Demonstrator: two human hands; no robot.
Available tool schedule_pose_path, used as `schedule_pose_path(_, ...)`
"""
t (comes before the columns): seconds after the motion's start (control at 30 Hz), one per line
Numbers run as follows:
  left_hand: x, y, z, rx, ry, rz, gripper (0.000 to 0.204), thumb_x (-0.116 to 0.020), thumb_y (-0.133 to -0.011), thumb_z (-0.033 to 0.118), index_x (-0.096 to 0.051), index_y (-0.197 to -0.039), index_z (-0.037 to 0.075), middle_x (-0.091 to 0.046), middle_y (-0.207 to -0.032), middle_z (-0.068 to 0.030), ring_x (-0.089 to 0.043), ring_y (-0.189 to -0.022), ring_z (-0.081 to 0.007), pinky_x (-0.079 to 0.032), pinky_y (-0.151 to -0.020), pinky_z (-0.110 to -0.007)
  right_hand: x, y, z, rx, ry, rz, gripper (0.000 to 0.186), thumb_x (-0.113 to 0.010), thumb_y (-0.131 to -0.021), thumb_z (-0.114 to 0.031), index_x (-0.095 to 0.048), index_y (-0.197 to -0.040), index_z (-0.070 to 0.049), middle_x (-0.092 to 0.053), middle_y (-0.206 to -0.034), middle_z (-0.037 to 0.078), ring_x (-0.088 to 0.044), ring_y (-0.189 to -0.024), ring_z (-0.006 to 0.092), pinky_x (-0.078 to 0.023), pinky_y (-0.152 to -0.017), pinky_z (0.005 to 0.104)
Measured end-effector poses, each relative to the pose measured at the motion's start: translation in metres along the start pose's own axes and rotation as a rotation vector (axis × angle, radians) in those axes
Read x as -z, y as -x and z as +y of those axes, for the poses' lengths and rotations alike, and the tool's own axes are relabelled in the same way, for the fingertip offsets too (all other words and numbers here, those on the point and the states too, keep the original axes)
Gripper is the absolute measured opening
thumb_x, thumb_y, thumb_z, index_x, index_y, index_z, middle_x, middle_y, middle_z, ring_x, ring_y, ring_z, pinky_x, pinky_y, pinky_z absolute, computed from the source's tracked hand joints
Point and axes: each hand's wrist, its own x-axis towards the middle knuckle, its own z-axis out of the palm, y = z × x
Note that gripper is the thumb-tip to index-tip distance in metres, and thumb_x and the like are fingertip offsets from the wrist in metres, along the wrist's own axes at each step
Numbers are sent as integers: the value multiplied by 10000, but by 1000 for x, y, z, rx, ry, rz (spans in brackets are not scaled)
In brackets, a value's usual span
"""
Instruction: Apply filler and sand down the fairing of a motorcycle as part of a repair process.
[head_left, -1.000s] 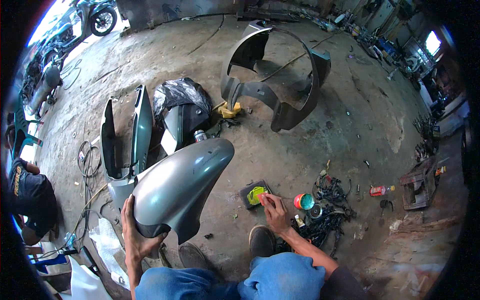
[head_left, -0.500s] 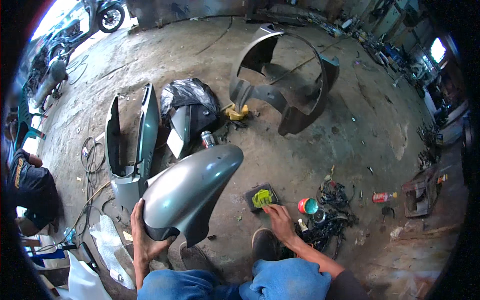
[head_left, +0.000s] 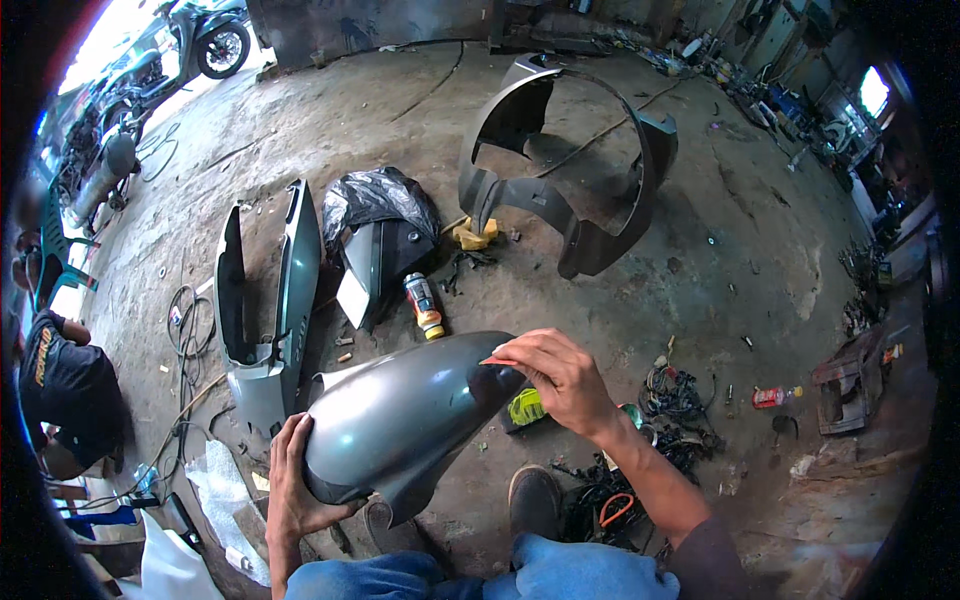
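Note:
A grey motorcycle fender (head_left: 390,410) is raised over my feet, its narrow end toward the right. My left hand (head_left: 295,480) grips its wide left end, with fingers on the outer side and the thumb under the edge. At the narrow tip, my right hand (head_left: 560,375) pinches a small thin red spreader (head_left: 498,361) against the surface, near a dark patch. Below that hand, a dark block bearing bright yellow-green putty (head_left: 526,406) lies on the floor, partly hidden. An open tin (head_left: 632,415) with teal on it is mostly covered by my right wrist.
A bottle with a yellow cap (head_left: 424,305) lies beyond the fender. Grey body panels (head_left: 292,290), a black plastic bag (head_left: 375,200) and a large dark fairing (head_left: 570,220) are farther off. Tangled wiring (head_left: 685,400) is at right. Another person (head_left: 70,385) sits at far left.
My right hand has risen from the putty block to the fender's tip, bringing the red spreader onto it. The fender has shifted slightly right and down, still in my left hand.

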Motion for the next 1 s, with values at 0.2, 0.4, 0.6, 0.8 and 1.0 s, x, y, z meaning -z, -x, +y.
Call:
schedule_pose_path(0.2, 9, 5, 4, -14, 59, 9, 1353, -1017, -477, 379, -391, -1634, 65, -467, -1592, -264, -483, -1461, -475, -405, -1222, -588, -6, -5, -6, 37, 13, -10, 355, -700, -918, 20, -767, -1243, -107, -757, -1163, 63, -707, -1115, 299, -574, -1018, 446)
schedule_pose_path(0.4, 7, 12, -4, 0, 59, 32, 1368, -1016, -468, 377, -384, -1636, 50, -467, -1593, -273, -472, -1472, -478, -399, -1233, -586, 0, 1, -15, 110, 77, 5, 432, -707, -864, 83, -783, -1254, -86, -771, -1195, 47, -717, -1134, 285, -570, -1001, 430)
schedule_pose_path(0.6, 4, 19, -4, 19, 90, 49, 1393, -1017, -455, 377, -369, -1640, 39, -462, -1599, -277, -453, -1494, -474, -370, -1263, -575, 1, 23, -24, 109, 175, 18, 457, -692, -914, 4, -756, -1349, -120, -740, -1267, 22, -686, -1186, 244, -532, -1038, 423)
schedule_pose_path(0.8, 7, 17, -1, 33, 103, 65, 1400, -1009, -450, 383, -366, -1645, 40, -456, -1608, -279, -451, -1498, -471, -370, -1265, -573, 6, 37, -35, 98, 206, 70, 423, -700, -931, -21, -763, -1337, -125, -748, -1274, 37, -698, -1186, 251, -532, -1018, 436)
schedule_pose_path(1.0, 31, 11, -8, 75, 229, 115, 1442, -993, -435, 396, -341, -1664, 17, -462, -1616, -287, -462, -1509, -462, -378, -1265, -546, 52, -9, -56, -80, 12, 280, 309, -660, -1006, -2, -767, -1284, -84, -776, -1205, 88, -744, -1109, 248, -546, -993, 364)
